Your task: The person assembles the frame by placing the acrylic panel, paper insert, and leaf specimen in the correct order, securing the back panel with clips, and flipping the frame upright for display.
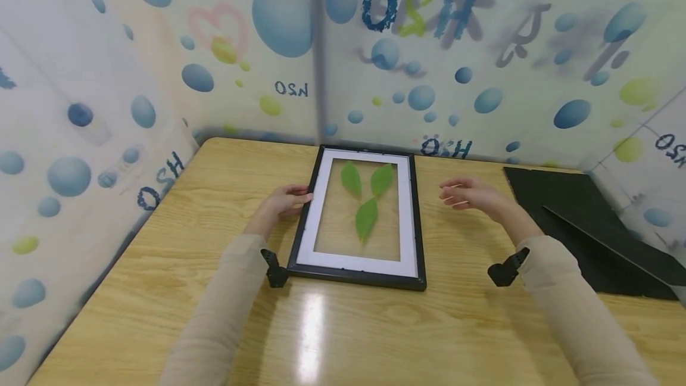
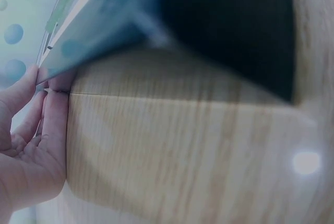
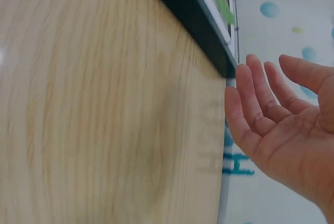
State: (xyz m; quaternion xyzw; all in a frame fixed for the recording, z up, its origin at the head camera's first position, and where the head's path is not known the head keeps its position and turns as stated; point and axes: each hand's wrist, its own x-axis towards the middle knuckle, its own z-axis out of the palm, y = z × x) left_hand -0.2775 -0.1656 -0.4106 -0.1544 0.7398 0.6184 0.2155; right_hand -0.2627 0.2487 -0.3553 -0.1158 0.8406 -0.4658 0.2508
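Note:
A black picture frame [image 1: 356,279] with a white mat [image 1: 409,237] lies on the wooden table in the head view. Inside the mat are three green leaves [image 1: 367,219] against a see-through middle. My left hand [image 1: 278,204] is at the frame's left side; in the left wrist view its thumb [image 2: 23,91] lies over the frame's edge with fingers tucked below, pinching it. To the right of the frame, my right hand [image 1: 471,194] hovers apart from it, fingers loosely extended and palm facing the frame. Nothing is in that hand.
Black boards [image 1: 563,213] lie at the table's right side, one raised at a slant. A patterned cloth wall [image 1: 354,76] borders the back and sides of the wooden table [image 1: 177,243]. Light glares on the tabletop near the front.

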